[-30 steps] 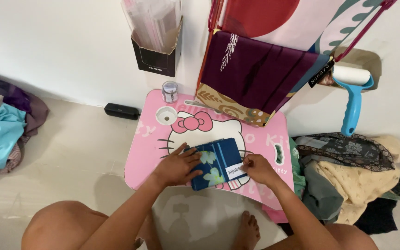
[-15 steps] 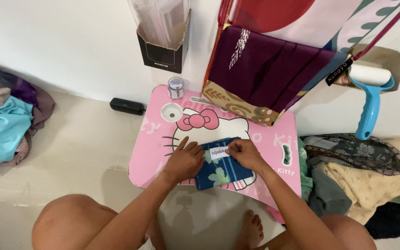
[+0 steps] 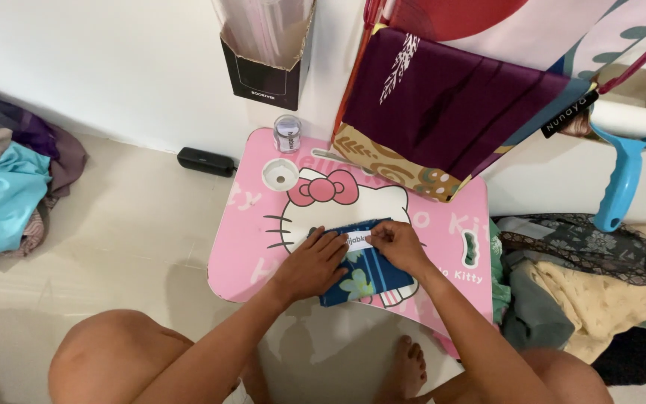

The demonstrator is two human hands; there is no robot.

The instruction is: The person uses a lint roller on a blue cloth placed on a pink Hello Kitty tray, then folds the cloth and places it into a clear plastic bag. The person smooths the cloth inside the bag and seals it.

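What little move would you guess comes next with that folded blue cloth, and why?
Probably pressing the white label flat. The left hand lies flat on the folded blue cloth on the pink table, pinning it, while the right hand pinches at the label's edge near the cloth's top. The label seems not yet smoothed.

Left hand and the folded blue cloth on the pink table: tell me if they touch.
Touching. The head view shows the left hand lying flat on the folded blue cloth, its fingers overlapping the fabric with no gap, on the pink table.
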